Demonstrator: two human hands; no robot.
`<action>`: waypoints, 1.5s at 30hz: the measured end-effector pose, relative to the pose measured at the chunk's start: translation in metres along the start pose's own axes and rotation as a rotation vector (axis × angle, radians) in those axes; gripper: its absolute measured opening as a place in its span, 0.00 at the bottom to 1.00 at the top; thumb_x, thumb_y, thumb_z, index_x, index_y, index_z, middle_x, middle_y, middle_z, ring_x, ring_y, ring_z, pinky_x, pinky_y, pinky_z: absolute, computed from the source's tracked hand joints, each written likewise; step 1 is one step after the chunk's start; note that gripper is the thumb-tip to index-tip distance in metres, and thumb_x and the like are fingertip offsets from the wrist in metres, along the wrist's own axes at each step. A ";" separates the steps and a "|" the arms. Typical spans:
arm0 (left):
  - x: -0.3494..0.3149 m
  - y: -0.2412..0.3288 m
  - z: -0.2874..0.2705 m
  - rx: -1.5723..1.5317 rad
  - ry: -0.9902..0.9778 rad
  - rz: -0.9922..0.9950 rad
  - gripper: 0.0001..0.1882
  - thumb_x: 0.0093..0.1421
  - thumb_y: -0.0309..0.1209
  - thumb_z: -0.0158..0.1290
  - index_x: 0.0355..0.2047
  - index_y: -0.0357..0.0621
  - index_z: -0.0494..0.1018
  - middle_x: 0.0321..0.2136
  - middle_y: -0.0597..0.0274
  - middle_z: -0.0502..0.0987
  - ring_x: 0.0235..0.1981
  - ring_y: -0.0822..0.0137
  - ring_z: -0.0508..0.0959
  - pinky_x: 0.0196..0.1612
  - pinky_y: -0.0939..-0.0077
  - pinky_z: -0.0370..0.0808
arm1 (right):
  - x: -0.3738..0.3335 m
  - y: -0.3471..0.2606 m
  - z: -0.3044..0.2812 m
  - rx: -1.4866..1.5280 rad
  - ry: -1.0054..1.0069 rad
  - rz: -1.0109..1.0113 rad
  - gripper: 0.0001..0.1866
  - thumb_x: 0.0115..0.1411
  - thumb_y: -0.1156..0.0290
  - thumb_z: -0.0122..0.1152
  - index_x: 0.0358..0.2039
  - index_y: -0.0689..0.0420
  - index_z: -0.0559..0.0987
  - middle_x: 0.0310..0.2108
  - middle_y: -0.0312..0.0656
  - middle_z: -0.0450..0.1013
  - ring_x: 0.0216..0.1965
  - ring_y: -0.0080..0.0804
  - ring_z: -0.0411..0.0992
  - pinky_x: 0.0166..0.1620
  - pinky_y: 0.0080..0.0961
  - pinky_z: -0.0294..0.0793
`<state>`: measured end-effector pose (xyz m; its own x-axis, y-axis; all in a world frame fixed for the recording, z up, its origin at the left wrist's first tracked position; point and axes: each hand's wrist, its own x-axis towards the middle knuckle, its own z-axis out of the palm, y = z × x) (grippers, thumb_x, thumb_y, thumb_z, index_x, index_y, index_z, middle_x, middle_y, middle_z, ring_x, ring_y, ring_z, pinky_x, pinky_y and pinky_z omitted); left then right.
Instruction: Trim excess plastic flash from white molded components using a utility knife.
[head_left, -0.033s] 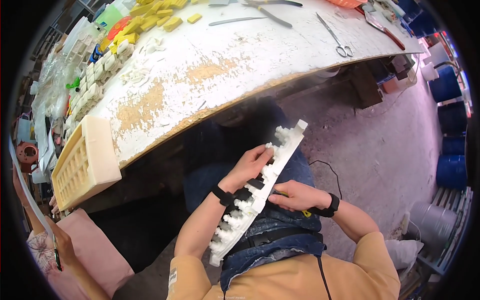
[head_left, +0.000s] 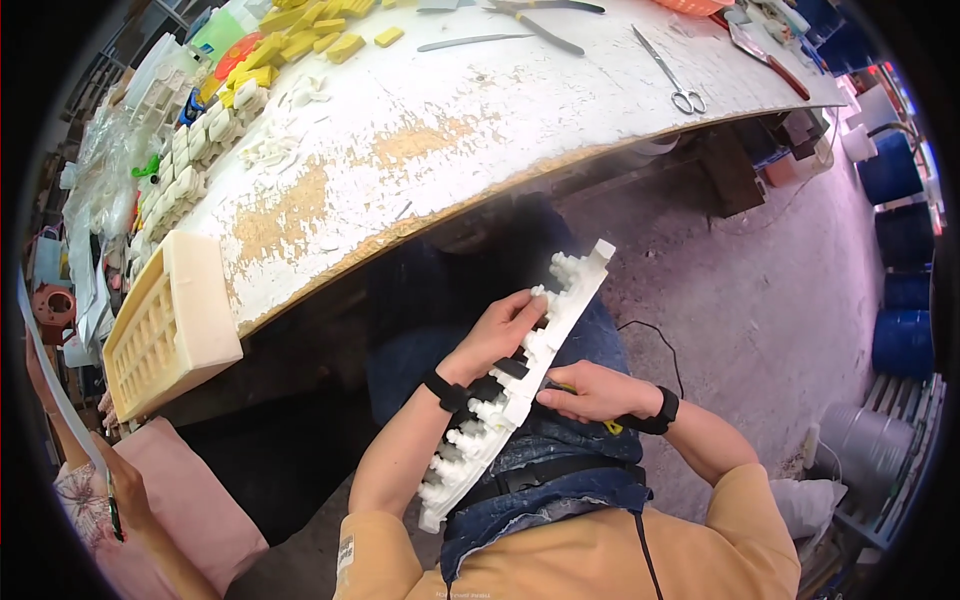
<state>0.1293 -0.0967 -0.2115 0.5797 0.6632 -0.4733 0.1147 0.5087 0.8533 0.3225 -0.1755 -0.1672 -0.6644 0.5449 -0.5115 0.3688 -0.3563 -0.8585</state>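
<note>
A long white moulded strip (head_left: 563, 320) with knobbly white shapes along its left side lies slantwise across my lap. My left hand (head_left: 500, 335) is closed at the strip's upper half, thumb and fingers pinching its knobbly side. My right hand (head_left: 595, 392) is wrapped round a slim tool with a yellow-and-black handle (head_left: 612, 427), close against the strip's right edge. The tool's tip is too small to make out. Beneath the strip are my blue apron and trousers. Dark bands circle both my wrists.
Ahead stands a worn white table (head_left: 400, 200) with yellow blocks (head_left: 345, 47), white moulded pieces (head_left: 190, 185), pliers (head_left: 545, 30) and scissors (head_left: 670, 75). A cream slotted box (head_left: 170, 325) sits at its left end. Another person's arm (head_left: 140, 500) is at lower left. Blue drums (head_left: 900, 340) stand right.
</note>
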 end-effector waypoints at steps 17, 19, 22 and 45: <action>-0.002 0.002 0.009 0.053 0.034 0.070 0.18 0.72 0.41 0.47 0.41 0.38 0.76 0.29 0.71 0.76 0.30 0.80 0.70 0.35 0.81 0.70 | -0.004 -0.007 -0.005 -0.179 -0.032 -0.002 0.22 0.72 0.53 0.49 0.35 0.63 0.75 0.18 0.42 0.71 0.20 0.34 0.70 0.30 0.34 0.72; -0.003 0.003 0.009 0.060 0.037 0.069 0.18 0.72 0.41 0.47 0.41 0.38 0.76 0.29 0.71 0.76 0.30 0.80 0.70 0.35 0.81 0.70 | -0.005 -0.009 -0.002 -0.151 -0.039 0.005 0.22 0.71 0.53 0.49 0.36 0.63 0.75 0.18 0.43 0.71 0.20 0.35 0.71 0.30 0.35 0.72; -0.002 0.000 0.009 0.052 0.033 0.059 0.18 0.72 0.42 0.47 0.41 0.38 0.76 0.29 0.71 0.76 0.30 0.80 0.70 0.34 0.80 0.70 | -0.005 -0.010 0.002 -0.130 -0.022 -0.016 0.22 0.71 0.53 0.49 0.37 0.63 0.76 0.18 0.43 0.72 0.21 0.35 0.71 0.31 0.35 0.72; -0.002 -0.010 0.012 0.141 0.026 0.069 0.20 0.71 0.47 0.48 0.38 0.43 0.77 0.21 0.75 0.68 0.24 0.81 0.63 0.26 0.80 0.61 | -0.002 -0.002 0.029 0.197 0.044 0.250 0.35 0.71 0.40 0.38 0.18 0.55 0.70 0.15 0.30 0.63 0.16 0.19 0.64 0.22 0.18 0.66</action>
<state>0.1366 -0.1097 -0.2165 0.5697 0.7088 -0.4160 0.1882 0.3802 0.9056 0.3043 -0.1978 -0.1637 -0.5391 0.4525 -0.7104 0.3813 -0.6209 -0.6849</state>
